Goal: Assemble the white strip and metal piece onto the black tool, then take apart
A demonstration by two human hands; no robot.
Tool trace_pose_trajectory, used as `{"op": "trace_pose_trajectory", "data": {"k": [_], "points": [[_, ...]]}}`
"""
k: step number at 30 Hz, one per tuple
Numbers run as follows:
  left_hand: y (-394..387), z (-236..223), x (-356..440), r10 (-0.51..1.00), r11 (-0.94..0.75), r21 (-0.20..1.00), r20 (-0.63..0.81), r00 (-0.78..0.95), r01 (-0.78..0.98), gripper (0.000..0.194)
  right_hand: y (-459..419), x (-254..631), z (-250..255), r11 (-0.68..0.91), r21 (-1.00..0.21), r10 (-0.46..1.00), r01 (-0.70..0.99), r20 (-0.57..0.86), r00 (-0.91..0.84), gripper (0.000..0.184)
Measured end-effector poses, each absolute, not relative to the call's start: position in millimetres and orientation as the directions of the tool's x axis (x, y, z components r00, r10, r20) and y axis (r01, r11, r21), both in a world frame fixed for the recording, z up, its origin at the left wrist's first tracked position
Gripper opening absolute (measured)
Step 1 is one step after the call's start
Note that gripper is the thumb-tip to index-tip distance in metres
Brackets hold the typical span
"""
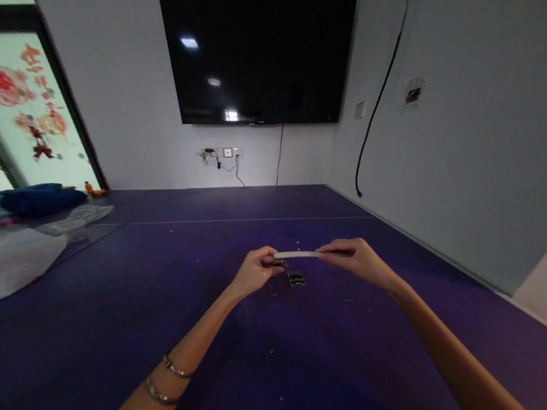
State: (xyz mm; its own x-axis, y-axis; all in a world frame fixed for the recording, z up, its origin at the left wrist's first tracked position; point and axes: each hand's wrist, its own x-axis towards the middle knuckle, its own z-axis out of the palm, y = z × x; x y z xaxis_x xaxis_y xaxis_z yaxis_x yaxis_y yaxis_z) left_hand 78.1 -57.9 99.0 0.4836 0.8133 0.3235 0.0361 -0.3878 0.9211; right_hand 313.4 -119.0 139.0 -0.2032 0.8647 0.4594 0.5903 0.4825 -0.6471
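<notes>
A thin, pale, slightly bowed strip stretches between my two hands above the purple surface; its exact kind does not show. My left hand pinches its left end, and a small dark piece with a bit of red shows at those fingertips. At the strip's right end, the fingers of my right hand are closed on it. Just below the strip, a small dark block-like item with lighter marks lies on the purple surface. Two bracelets circle my left forearm.
Plastic sheeting and dark blue cloth lie at the left, near a decorated glass door. A black television hangs on the far wall above sockets. A black cable dangles along the right wall.
</notes>
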Motion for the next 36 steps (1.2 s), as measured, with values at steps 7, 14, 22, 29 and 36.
{"op": "trace_pose_trajectory", "data": {"k": [7,14,22,29,36], "points": [[-58,97,79,0.806,-0.365,0.931,0.313,0.503,0.004,0.017,-123,311,142,0.491,-0.630,0.854,0.602,0.486,-0.188,0.022],[-57,96,78,0.802,-0.374,0.927,0.316,0.508,0.014,0.018,-125,307,144,0.522,-0.557,0.819,0.645,0.540,-0.196,0.022],[-58,97,79,0.801,-0.390,0.920,0.320,0.505,0.037,0.019,-124,311,141,0.524,-0.568,0.826,0.634,0.522,-0.215,0.022],[-56,95,79,0.802,-0.412,0.911,0.342,0.490,0.038,0.019,-121,314,140,0.496,-0.634,0.859,0.594,0.458,-0.228,0.022],[-55,93,79,0.802,-0.411,0.911,0.339,0.491,0.042,0.017,-114,321,132,0.469,-0.672,0.873,0.573,0.452,-0.185,0.024]]}}
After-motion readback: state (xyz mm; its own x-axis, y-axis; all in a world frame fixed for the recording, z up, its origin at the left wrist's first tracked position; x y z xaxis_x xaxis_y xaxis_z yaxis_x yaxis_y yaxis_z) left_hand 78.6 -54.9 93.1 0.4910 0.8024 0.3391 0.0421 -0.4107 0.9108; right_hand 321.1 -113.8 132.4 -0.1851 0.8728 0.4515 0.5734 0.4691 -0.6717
